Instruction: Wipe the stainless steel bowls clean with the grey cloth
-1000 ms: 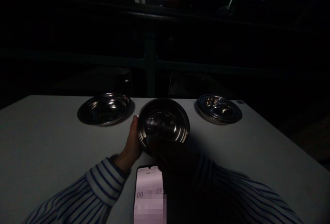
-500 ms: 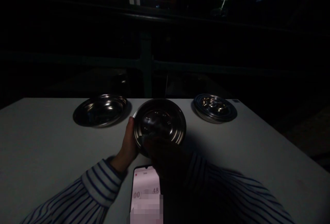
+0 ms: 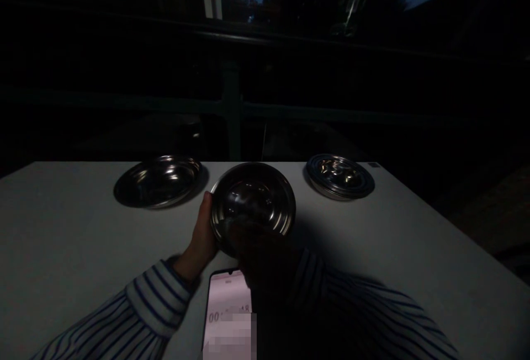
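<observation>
A shiny steel bowl (image 3: 252, 197) is tilted towards me at the middle of the table, its inside facing me. My left hand (image 3: 202, 233) grips its left rim, thumb up along the edge. In deep shadow, my right hand (image 3: 265, 249) reaches over the bowl's lower part, fingers inside it at the lower left. Those fingers look bent around something dark that I cannot make out. Below the bowl lies a phone (image 3: 229, 299) with a lit pink screen showing a timer, partly covered by my right arm's shadow and a blurred patch.
On the white table (image 3: 83, 255), a wide steel basin (image 3: 159, 183) sits at the back left. A stack of steel bowls or plates (image 3: 340, 178) stands at the back right. Beyond the table's far edge is a dark railing (image 3: 232, 106), with a window above it.
The whole view has shifted slightly, with things appearing a little lower and further left. Both hands stay on the bowl, and its tilt looks almost the same.
</observation>
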Motion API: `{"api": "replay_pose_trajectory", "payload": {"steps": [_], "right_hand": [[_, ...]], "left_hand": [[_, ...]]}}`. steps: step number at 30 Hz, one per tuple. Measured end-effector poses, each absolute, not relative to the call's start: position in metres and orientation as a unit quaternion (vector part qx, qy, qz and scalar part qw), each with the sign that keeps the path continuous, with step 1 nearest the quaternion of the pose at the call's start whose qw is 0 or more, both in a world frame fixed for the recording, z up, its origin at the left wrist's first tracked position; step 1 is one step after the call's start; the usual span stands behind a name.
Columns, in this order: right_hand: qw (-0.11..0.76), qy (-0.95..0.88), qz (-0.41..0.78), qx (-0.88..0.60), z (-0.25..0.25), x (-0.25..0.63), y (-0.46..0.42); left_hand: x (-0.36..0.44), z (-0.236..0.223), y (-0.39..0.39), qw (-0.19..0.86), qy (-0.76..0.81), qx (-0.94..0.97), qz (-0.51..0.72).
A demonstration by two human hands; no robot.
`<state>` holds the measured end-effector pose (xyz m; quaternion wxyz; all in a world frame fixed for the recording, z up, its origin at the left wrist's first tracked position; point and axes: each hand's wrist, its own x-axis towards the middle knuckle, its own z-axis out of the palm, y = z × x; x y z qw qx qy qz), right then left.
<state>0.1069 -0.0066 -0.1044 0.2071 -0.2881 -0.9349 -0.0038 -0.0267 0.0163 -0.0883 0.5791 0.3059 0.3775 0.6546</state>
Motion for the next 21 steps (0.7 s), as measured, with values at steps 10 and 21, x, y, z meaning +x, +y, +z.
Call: {"api": "replay_pose_trajectory", "payload": {"steps": [10, 21], "right_hand": [[0.157, -0.912, 0.021, -0.378, -0.094, 0.122, -0.011], [0.090, -0.904, 0.057, -0.413, -0.073, 0.122, -0.020]], "left_hand": [[-0.028, -0.087, 0.016, 0.598, 0.374, 0.303, 0.641], [-0.032, -0.091, 0.019, 0.588, 0.393, 0.313, 0.634]]}}
